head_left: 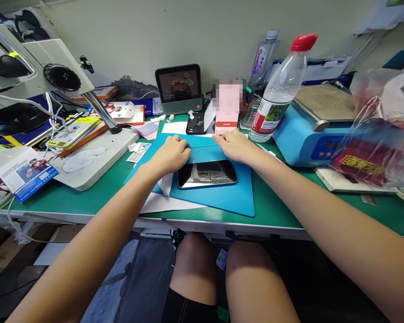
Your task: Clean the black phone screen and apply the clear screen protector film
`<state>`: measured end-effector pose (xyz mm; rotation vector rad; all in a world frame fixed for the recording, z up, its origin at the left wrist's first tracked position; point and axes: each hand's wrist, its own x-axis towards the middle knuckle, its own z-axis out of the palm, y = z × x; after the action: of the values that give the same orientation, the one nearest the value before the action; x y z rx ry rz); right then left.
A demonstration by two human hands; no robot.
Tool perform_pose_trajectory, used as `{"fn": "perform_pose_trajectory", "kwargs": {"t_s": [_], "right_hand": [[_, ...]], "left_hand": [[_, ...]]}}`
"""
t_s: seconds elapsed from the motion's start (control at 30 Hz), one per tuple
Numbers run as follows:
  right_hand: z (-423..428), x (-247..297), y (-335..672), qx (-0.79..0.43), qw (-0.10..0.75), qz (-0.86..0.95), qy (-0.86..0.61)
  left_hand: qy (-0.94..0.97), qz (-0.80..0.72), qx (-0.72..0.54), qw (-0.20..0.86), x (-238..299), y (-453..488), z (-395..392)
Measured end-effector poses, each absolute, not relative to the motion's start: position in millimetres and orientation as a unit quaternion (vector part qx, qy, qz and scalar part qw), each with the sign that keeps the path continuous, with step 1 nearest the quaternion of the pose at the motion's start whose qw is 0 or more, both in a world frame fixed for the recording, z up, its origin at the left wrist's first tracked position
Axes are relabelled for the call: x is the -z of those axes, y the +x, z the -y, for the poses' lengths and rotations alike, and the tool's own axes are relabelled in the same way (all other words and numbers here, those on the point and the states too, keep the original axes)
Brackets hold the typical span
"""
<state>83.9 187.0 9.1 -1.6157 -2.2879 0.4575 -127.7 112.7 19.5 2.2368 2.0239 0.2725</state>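
Note:
A phone point(207, 174) with a glossy black screen lies face up on a blue mat point(218, 199), its screen reflecting bright bars. Just beyond its far edge are both my hands, fingers closed. My left hand point(173, 153) is bent into a loose fist near the phone's far left corner, a ring on one finger. My right hand point(234, 144) has its thumb and fingers drawn together near the far right corner. Between them runs a thin dark line, perhaps a wire or a clear sheet's edge; I cannot tell which. A white slip point(166, 184) touches the phone's left end.
At left stands a microscope stand point(97, 163) with booklets around it. A small display point(179, 87) and a pink box point(228, 105) are at the back. A water bottle point(272, 101), a blue heating plate point(299, 139) and plastic bags point(373, 143) crowd the right side.

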Motion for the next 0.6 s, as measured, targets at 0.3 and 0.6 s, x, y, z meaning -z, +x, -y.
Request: {"fn": "perform_pose_trajectory", "kwargs": {"t_s": [0.3, 0.6], "right_hand": [[-182, -19, 82, -0.181, 0.157, 0.792, -0.562], [-164, -33, 110, -0.293, 0.213, 0.804, -0.472]], "left_hand": [[0.703, -0.691, -0.145, 0.083, -27, -122, -131], [0.71, -0.651, -0.227, 0.146, -48, -121, -102]]}}
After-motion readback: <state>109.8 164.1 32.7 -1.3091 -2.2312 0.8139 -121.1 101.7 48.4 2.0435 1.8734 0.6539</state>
